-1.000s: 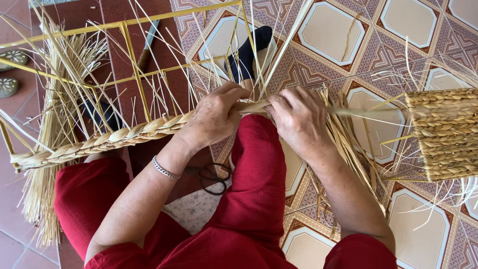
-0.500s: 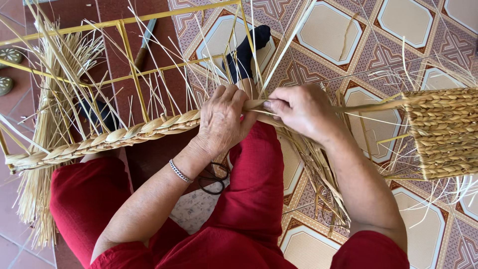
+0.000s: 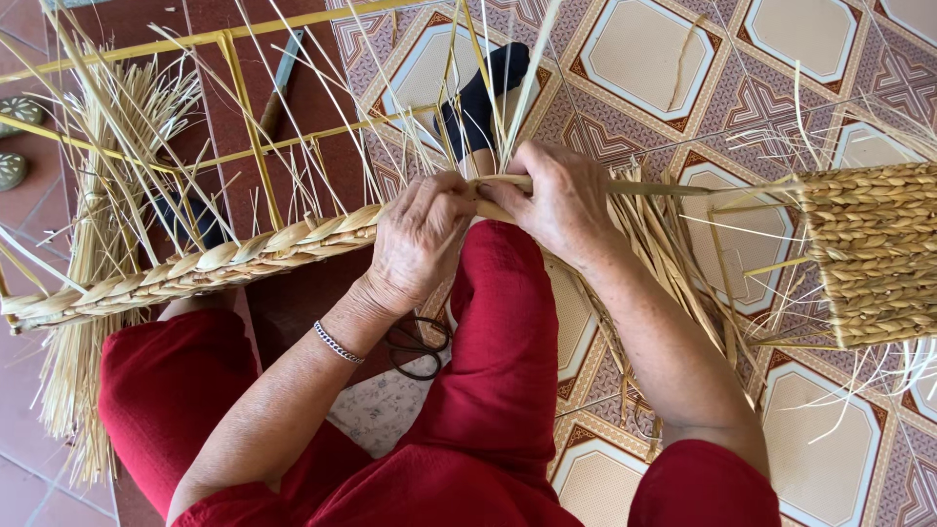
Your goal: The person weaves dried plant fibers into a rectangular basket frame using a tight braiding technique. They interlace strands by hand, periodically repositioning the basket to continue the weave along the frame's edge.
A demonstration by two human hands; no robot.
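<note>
Braided straw (image 3: 224, 259) is stretched from the lower left up to the middle of the view, above the red-clad knees, where its working end is pinched by the left hand (image 3: 420, 239), closed around it. Just beside, touching it, the right hand (image 3: 561, 200) is closed on loose straw strands (image 3: 673, 244) that fan out to the right. Farther out, a yellow metal frame (image 3: 234, 88) is seen behind the braid, a woven straw panel (image 3: 869, 254) at the right edge, scissors (image 3: 420, 346) on the patterned tiled floor (image 3: 673, 59).
</note>
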